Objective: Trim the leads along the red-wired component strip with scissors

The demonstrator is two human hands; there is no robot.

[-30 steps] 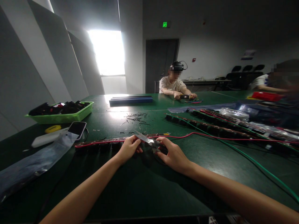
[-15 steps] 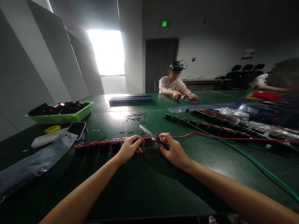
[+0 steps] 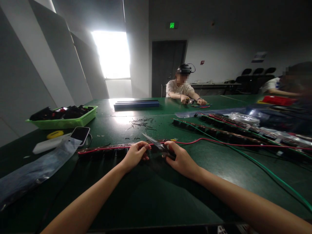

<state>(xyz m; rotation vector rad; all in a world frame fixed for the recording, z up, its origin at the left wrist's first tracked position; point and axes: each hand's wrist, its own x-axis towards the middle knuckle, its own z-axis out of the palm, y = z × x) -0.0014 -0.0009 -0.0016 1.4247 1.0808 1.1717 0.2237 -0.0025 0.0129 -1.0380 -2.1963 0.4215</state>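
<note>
My right hand (image 3: 181,157) grips a pair of scissors (image 3: 154,141) by the dark handles, with the long metal blades pointing up and left over the work. Close to the blades on the left, my left hand (image 3: 137,152) is closed, thumb against bent fingers; what it pinches is hidden. Both hands are at a long black strip (image 3: 102,154) of modules. A red wire (image 3: 97,150) runs along its top, passes behind my hands and carries on far to the right.
Cut black scraps (image 3: 141,123) lie beyond my hands. A green basket (image 3: 85,118) of black parts, a phone (image 3: 80,135) and a plastic bag (image 3: 46,165) are on the left. More wired strips (image 3: 216,133) and a green wire (image 3: 265,167) lie right. A co-worker (image 3: 180,86) sits opposite.
The scissors have turned slightly, their tip shifting left and lower, and my right fingers have moved a little left. My left hand stays almost in place. The co-worker's hand opposite has shifted slightly.
</note>
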